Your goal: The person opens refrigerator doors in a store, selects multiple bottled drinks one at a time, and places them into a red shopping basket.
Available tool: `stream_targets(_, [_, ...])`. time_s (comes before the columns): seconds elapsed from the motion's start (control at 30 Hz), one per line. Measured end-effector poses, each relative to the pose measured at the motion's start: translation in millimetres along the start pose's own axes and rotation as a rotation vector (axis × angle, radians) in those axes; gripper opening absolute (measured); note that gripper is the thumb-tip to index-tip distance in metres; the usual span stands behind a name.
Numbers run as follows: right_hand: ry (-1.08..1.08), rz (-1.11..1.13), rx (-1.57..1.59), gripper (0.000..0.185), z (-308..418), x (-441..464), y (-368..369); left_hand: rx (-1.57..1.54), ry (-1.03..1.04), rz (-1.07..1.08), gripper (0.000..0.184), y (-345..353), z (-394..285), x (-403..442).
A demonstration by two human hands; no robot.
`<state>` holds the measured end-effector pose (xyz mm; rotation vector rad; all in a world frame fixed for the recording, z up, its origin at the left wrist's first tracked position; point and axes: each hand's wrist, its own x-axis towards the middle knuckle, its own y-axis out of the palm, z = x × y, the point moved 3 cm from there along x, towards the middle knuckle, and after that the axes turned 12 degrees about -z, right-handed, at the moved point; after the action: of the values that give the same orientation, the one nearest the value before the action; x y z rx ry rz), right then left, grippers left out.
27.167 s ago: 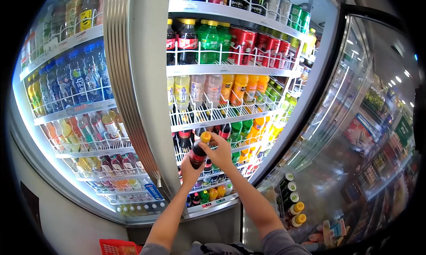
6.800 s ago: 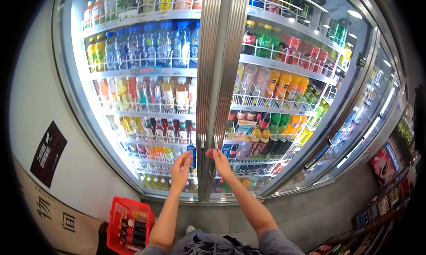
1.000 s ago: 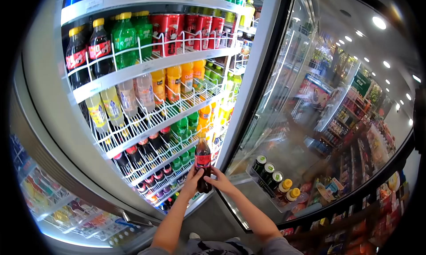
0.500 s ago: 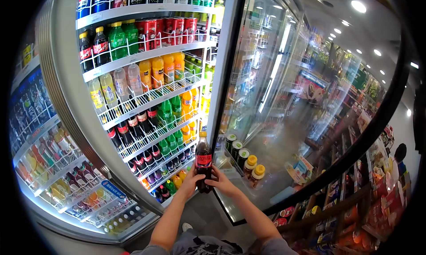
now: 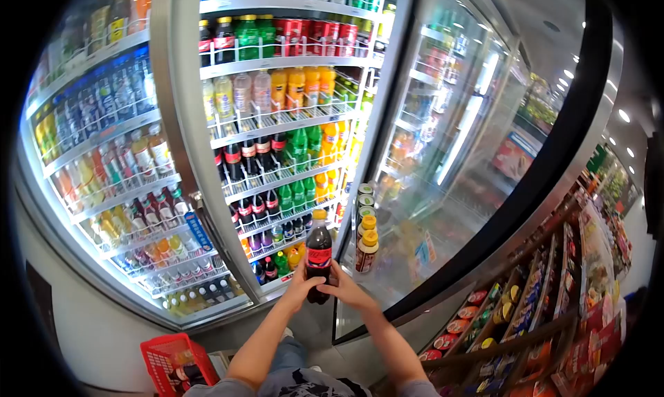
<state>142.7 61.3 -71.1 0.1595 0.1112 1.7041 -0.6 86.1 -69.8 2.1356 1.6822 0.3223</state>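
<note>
A cola bottle (image 5: 319, 248) with a yellow cap and a red label stands nearly upright between my hands. My left hand (image 5: 301, 286) closes around its lower left side. My right hand (image 5: 348, 288) grips the lower right side, with the thumbs meeting near the front of the bottle. Behind it is an open drinks cooler, where a wire-fronted shelf (image 5: 277, 127) and others hold cola, green and orange bottles. Several lidded cans and yellow-capped bottles (image 5: 366, 248) stand just right of the held bottle, by the cooler door.
The glass cooler door (image 5: 456, 210) stands open on the right. Snack shelves (image 5: 477, 321) run beyond it. A red shopping basket (image 5: 202, 355) with bottles inside is at lower left, below a second lit cooler (image 5: 104, 176).
My view has turned left, bringing the red basket and more of the left cooler into sight. Both hands still hold the cola bottle at about the same height.
</note>
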Motion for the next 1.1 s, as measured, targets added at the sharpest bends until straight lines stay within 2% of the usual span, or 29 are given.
stream_targets(0.1, [0.028,0.087,0.081,0.088,-5.4,11.1,37.7,-0.015,0.032,-0.069,0.091,-34.9,-16.7,-13.7])
stream_targets(0.17, [0.025,0.113,0.019,0.091,-19.6,18.1,54.8,-0.017,0.046,-0.115,0.09,-52.0,-27.4,-29.2])
stream_targets(0.23, [0.079,0.231,0.069,0.093,-0.9,18.2,86.1,-0.021,0.048,-0.185,0.085,-76.5,-32.5,-41.3])
stream_targets(0.3, [-0.002,0.251,-0.018,0.091,-7.1,24.6,97.1,-0.053,0.066,-0.197,0.085,-88.1,-35.6,-48.9])
stream_targets(0.5, [0.147,0.387,0.041,0.088,-9.0,32.2,132.5,0.022,0.162,-0.26,0.084,-119.0,-53.9,-68.5])
stream_targets(0.63, [0.116,0.465,-0.027,0.088,-29.4,46.5,155.5,0.107,0.161,-0.341,0.082,-147.7,-58.1,-81.4])
stream_targets(0.7, [0.125,0.471,-0.072,0.087,-32.3,52.4,165.1,0.151,0.188,-0.4,0.079,-165.8,-62.0,-84.5])
stream_targets(0.77, [0.183,0.434,-0.111,0.086,-31.1,56.4,174.6,0.321,0.101,-0.376,0.076,-189.9,-59.5,-76.9])
stream_targets(1.03, [0.173,0.459,-0.086,0.084,-37.6,95.0,225.1,0.206,0.168,-0.383,0.069,-213.4,-123.0,-76.0])
stream_targets(1.1, [0.166,0.476,-0.154,0.089,-44.2,104.8,239.7,0.201,0.178,-0.411,0.068,-229.2,-133.9,-82.1])
